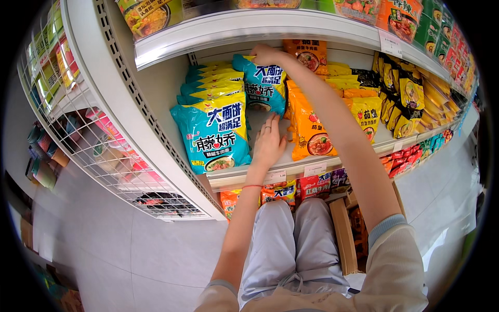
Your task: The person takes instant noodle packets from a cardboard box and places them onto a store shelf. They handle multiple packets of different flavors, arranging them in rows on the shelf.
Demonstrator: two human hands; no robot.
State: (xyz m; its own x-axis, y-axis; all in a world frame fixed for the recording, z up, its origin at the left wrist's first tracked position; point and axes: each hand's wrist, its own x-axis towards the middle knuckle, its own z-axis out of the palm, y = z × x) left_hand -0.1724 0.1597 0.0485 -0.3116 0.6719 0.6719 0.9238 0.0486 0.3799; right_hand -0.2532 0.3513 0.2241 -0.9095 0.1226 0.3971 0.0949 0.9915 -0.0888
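My right hand (266, 55) grips the top edge of a teal and yellow instant noodle packet (265, 87), which stands upright towards the back of the shelf. Below that packet, my left hand (269, 140) lies with fingers extended over the shelf surface, its fingertips at the packet's lower edge; it holds nothing. To the left, a row of similar teal packets (214, 136) stands one behind another. Orange noodle packets (308, 124) stand in a row to the right, partly hidden by my right forearm.
Above runs the white front edge of an upper shelf (253, 23) with noodle packs on it. A white upright panel (113, 97) and wire mesh bound the left side. An opened cardboard box (343, 238) with packets stands beside my right leg. More packets sit below the shelf.
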